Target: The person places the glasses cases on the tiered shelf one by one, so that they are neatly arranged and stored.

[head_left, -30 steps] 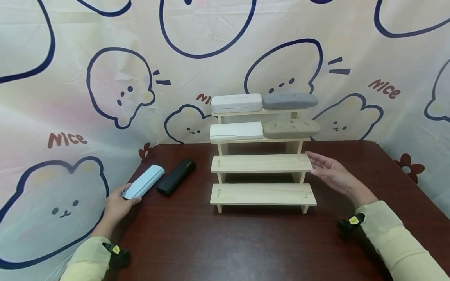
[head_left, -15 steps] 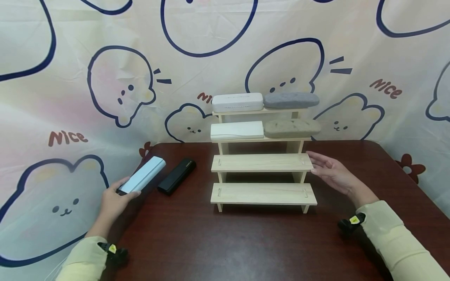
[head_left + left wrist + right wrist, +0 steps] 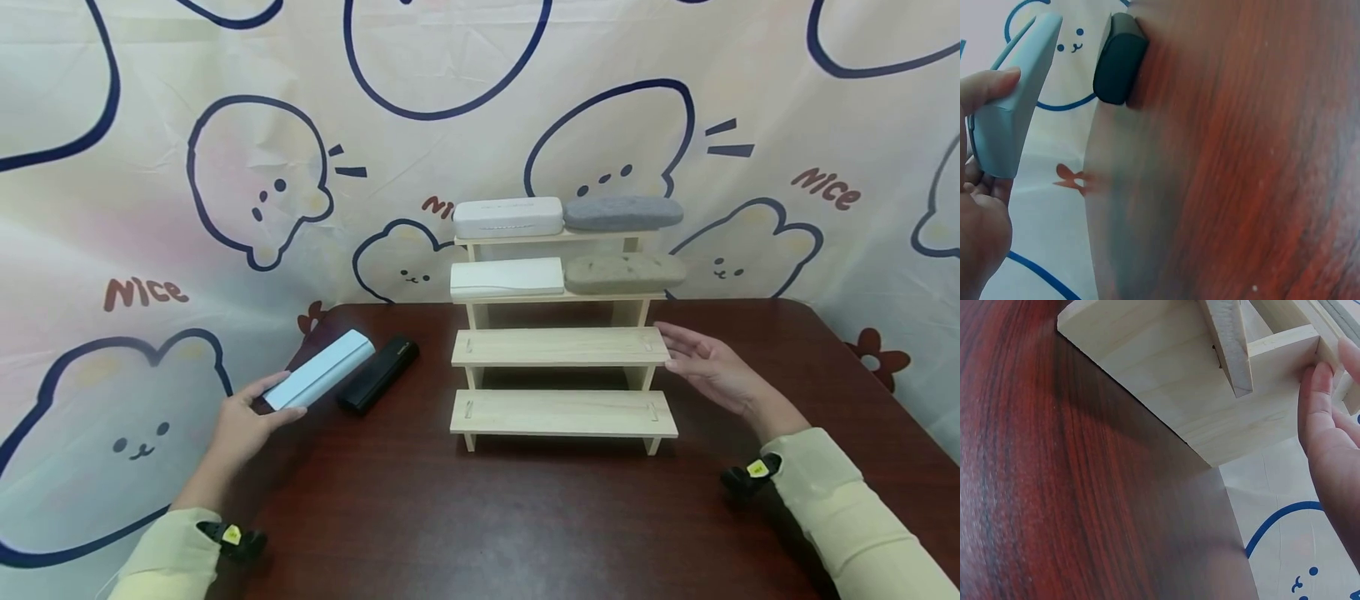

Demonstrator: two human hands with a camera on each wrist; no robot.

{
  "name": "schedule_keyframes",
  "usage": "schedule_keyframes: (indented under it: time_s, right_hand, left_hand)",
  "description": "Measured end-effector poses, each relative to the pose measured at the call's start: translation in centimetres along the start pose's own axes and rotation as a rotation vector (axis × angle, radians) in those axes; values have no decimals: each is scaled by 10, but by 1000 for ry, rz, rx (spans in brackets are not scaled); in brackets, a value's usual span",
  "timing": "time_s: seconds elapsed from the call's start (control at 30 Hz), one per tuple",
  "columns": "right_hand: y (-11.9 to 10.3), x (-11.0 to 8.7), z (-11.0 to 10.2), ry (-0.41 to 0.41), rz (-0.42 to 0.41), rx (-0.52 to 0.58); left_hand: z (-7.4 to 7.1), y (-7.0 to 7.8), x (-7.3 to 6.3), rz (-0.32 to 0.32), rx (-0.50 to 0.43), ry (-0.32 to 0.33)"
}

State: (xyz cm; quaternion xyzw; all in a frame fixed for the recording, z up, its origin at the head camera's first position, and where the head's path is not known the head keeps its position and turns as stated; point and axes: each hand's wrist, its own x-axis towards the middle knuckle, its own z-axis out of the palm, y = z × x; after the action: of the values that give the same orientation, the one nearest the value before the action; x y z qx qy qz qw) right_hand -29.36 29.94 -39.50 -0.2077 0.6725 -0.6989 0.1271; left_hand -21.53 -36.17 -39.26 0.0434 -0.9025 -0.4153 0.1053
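My left hand (image 3: 242,427) holds a light blue glasses case (image 3: 321,371) by its near end, thumb on one side and fingers on the other. In the left wrist view the case (image 3: 1019,103) is tilted and raised off the table. A black glasses case (image 3: 378,375) lies on the table just right of it. At the right end of a four-tier wooden display rack (image 3: 558,347), my right hand (image 3: 708,371) pinches the second shelf from the bottom. The right wrist view has its fingertips (image 3: 1320,378) against the board, the thumb on the other side.
White cases (image 3: 506,279) stand on the left of the two upper shelves. A grey case (image 3: 622,213) and an olive-green case (image 3: 624,274) sit to their right. A patterned cloth (image 3: 450,83) hangs behind the dark wooden table (image 3: 480,517).
My left hand has lifted the light blue case from the table and moved it slightly right, towards the black case. The right hand has stayed at the rack.
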Motion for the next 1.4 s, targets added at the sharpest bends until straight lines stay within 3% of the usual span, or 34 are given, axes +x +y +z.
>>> schedule_keyframes:
  time_s: [0.77,1.4]
  right_hand:
    - [1,0,-3,1,10,-42]
    - [1,1,-3,12,34,-70]
  left_hand:
    - [5,47,-3,163,-160,-190]
    - [38,83,12,323,-218,-269]
